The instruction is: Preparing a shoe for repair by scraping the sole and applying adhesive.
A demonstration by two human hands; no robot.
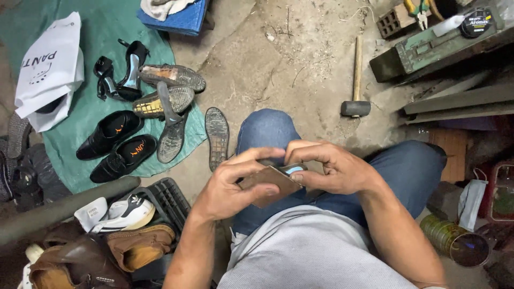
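From the head view I see my left hand (230, 184) clasped around a flat brown leather-like piece (270, 184), thumb across its face, held above my lap over the blue jeans (267, 131). My right hand (326, 168) pinches the same piece at its upper edge, fingertips curled over a small blue-tipped object (294, 169) that I cannot identify. I judge the work on the piece mid-way: no finished edge shows. A hammer with a wooden handle (357, 85) lies untouched on the concrete floor (278, 59), well apart. Black dress shoes (115, 144) sit on a green cloth (107, 32) to the left.
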